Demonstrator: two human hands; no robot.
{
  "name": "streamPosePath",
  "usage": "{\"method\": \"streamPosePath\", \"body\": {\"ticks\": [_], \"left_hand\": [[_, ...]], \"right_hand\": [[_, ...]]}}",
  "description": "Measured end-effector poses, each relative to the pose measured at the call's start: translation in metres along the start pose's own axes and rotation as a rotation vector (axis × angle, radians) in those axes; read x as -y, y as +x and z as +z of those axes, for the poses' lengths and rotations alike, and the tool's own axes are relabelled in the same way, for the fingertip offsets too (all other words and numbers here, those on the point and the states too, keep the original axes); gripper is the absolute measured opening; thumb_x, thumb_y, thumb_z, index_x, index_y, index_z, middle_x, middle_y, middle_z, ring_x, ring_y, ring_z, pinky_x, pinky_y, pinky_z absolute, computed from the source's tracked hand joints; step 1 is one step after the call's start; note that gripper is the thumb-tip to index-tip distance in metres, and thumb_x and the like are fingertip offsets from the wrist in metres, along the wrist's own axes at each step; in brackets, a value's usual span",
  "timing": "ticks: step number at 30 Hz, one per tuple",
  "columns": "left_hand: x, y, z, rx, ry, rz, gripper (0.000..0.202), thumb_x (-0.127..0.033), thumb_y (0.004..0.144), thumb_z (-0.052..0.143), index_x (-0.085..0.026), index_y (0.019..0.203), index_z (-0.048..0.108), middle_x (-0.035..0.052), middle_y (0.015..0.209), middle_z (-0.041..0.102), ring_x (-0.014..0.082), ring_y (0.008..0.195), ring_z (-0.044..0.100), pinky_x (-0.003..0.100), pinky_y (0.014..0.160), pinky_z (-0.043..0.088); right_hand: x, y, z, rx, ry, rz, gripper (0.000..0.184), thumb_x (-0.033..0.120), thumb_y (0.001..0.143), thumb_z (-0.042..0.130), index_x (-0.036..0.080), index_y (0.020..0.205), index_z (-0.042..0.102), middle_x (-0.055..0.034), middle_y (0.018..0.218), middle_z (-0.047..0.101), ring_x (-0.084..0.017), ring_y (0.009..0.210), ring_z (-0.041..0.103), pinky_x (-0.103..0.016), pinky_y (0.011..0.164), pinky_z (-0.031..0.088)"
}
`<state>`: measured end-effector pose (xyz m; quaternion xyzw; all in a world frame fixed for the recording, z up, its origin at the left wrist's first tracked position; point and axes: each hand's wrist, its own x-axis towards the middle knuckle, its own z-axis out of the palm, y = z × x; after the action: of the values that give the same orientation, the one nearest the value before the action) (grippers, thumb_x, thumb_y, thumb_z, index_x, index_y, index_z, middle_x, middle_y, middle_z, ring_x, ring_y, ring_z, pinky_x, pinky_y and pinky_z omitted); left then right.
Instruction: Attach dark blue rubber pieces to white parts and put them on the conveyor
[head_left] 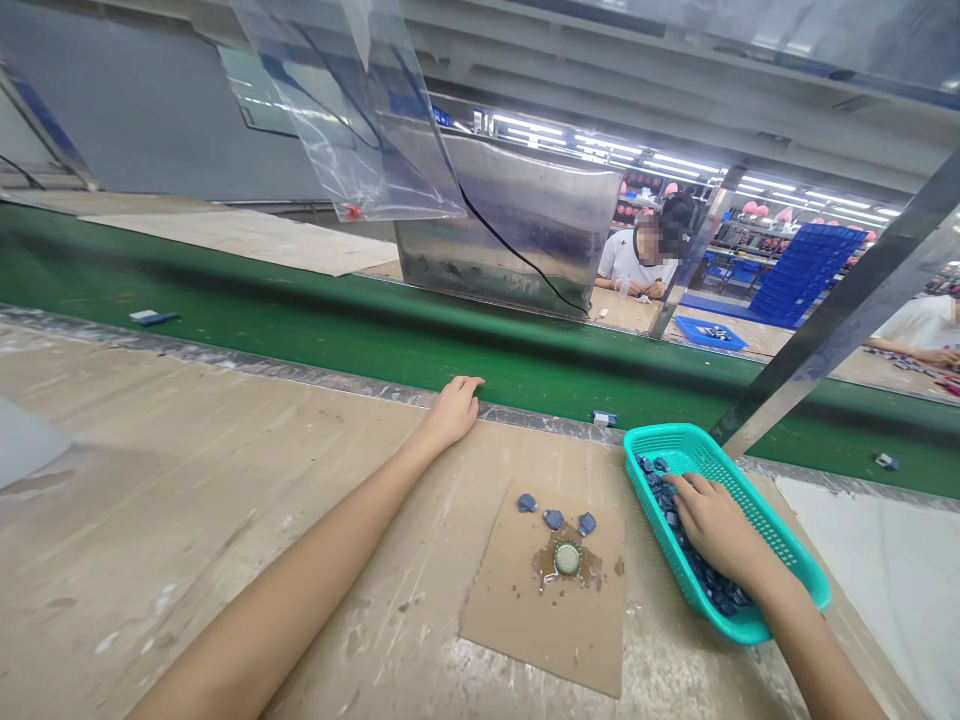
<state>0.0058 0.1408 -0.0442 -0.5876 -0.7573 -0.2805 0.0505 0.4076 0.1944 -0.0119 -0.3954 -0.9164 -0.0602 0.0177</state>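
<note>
My left hand lies flat at the far edge of the wooden workbench, fingers stretched toward the green conveyor belt, holding nothing. My right hand reaches into a teal plastic basket full of small dark blue parts, fingers curled among them; whether it holds one is hidden. Between my arms lies a cardboard sheet with three blue parts in a row and a bottle cap in a brown stain.
Small blue pieces lie on the belt. A slanted metal post rises behind the basket. A hanging clear plastic bag and a steel box stand across the belt. Other people sit at benches beyond, near stacked blue crates.
</note>
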Motion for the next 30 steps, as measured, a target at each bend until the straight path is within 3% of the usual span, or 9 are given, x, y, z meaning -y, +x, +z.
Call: {"method": "streamPosePath", "body": {"ticks": [30], "left_hand": [[-0.0016, 0.0004, -0.0008, 0.005, 0.010, 0.012, 0.039, -0.013, 0.078, 0.032, -0.010, 0.111, 0.051, 0.0131, 0.112, 0.052, 0.0247, 0.107, 0.049, 0.039, 0.095, 0.039]], "right_hand": [[0.0016, 0.0007, -0.0021, 0.034, -0.039, -0.004, 0.040, 0.021, 0.091, 0.027, 0.011, 0.121, 0.051, -0.0161, 0.111, 0.054, -0.031, 0.094, 0.052, -0.042, 0.085, 0.040]]}}
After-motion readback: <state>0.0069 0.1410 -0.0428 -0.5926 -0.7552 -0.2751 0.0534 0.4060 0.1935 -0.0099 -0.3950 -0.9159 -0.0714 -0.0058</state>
